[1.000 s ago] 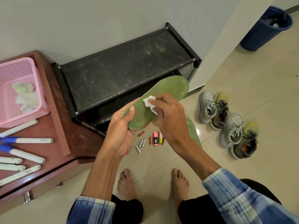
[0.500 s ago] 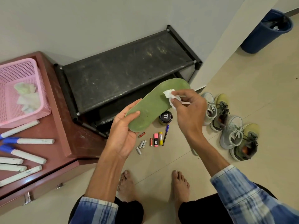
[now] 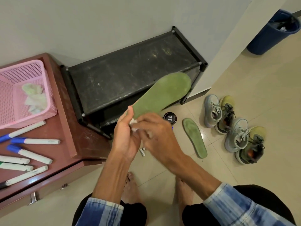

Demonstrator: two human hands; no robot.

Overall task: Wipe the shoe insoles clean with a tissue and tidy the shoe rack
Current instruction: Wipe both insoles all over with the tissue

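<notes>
Over the front edge of the dusty black shoe rack [image 3: 123,79], the left hand [image 3: 125,141] grips the heel of a flat green foam insole [image 3: 164,93]. The right hand [image 3: 159,137] pinches a crumpled white tissue [image 3: 133,123] against that heel.

White letters "TT" stand on the lid of a small round black tin [image 3: 170,117] on the floor, centre of the frame.
</notes>
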